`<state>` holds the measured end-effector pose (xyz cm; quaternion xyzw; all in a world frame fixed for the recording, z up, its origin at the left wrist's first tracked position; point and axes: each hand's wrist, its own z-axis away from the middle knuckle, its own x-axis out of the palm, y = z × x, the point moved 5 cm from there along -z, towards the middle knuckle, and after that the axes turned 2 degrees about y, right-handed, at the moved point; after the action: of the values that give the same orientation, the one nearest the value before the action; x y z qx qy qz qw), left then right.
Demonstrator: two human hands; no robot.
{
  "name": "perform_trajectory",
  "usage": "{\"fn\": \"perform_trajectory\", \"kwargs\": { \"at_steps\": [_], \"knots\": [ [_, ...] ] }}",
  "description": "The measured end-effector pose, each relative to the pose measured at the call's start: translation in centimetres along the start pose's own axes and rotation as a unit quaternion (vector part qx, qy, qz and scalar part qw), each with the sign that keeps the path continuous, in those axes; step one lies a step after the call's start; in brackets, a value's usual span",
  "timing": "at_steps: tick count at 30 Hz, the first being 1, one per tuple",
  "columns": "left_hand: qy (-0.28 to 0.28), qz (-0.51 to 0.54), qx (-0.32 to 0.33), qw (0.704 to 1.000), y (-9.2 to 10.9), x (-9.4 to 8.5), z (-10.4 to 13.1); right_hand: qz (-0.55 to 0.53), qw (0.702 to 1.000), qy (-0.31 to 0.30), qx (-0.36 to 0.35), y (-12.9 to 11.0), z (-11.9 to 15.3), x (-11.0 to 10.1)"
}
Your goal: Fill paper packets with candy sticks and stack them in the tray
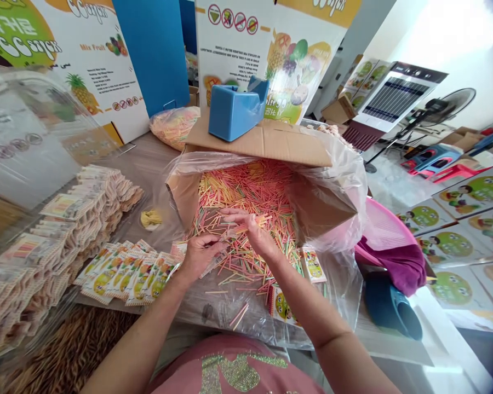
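Observation:
In front of the open carton, my left hand [201, 254] pinches a small clear packet [213, 262] between thumb and fingers. My right hand [258, 235] is beside it at the packet's mouth, its fingers pointing left and its thumb against a few thin candy sticks [264, 221]. Part of those sticks is hidden by the hand. Under both hands, a heap of pink, yellow and green candy sticks [250, 186] spills from the cardboard carton [185, 205] onto the plastic-covered table. Printed candy packets [131, 273] lie overlapping in a row left of my left hand.
Stacked packets [61, 219] line the table's left side. A blue tape dispenser [234, 109] sits on the carton flap. Yellow rubber bands [150, 219] lie left of the carton. To the right are a purple cloth [394, 262] and a blue container [392, 309].

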<state>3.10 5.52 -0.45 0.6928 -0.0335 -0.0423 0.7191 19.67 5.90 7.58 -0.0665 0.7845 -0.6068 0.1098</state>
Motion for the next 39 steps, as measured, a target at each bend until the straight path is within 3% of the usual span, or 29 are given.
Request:
{"fn": "perform_trajectory", "kwargs": {
  "at_steps": [5,8,12,15,19,24,28,31,35,39],
  "knots": [
    [-0.003,0.014,-0.004,1.000,-0.6,0.1,-0.1,-0.093,0.996,-0.016,0.007,-0.1,-0.6,-0.3],
    [-0.007,-0.005,0.050,0.999,-0.1,0.0,-0.2,-0.079,0.993,-0.061,0.062,1.4,-1.1,0.2],
    [-0.017,-0.017,0.098,0.995,0.2,0.0,-0.5,-0.113,0.981,-0.040,0.153,3.4,-1.5,0.5],
    [-0.019,-0.006,0.102,0.995,-0.3,0.0,-0.8,-0.136,0.973,-0.040,0.184,3.4,-1.8,0.7],
    [-0.003,0.035,0.084,0.996,-1.0,0.2,-1.0,-0.063,0.986,-0.041,0.146,1.9,-1.7,0.7],
    [-0.022,0.138,-0.008,0.990,-0.7,1.7,-1.0,0.075,0.995,-0.028,0.059,0.4,-1.2,0.6],
    [-0.036,0.171,-0.047,0.984,0.4,3.4,-1.5,-0.028,0.996,0.057,0.069,1.0,-2.1,-0.4],
    [-0.062,0.179,-0.039,0.981,1.0,4.9,-2.2,-0.112,0.982,0.121,0.091,2.0,-2.8,-1.2],
    [-0.095,0.145,0.007,0.985,1.3,6.4,-2.8,-0.086,0.980,0.156,0.085,2.8,-2.9,-1.8],
    [-0.087,0.111,0.015,0.990,0.8,6.7,-3.2,-0.051,0.983,0.153,0.089,3.2,-2.3,-2.7]
  ]
}}
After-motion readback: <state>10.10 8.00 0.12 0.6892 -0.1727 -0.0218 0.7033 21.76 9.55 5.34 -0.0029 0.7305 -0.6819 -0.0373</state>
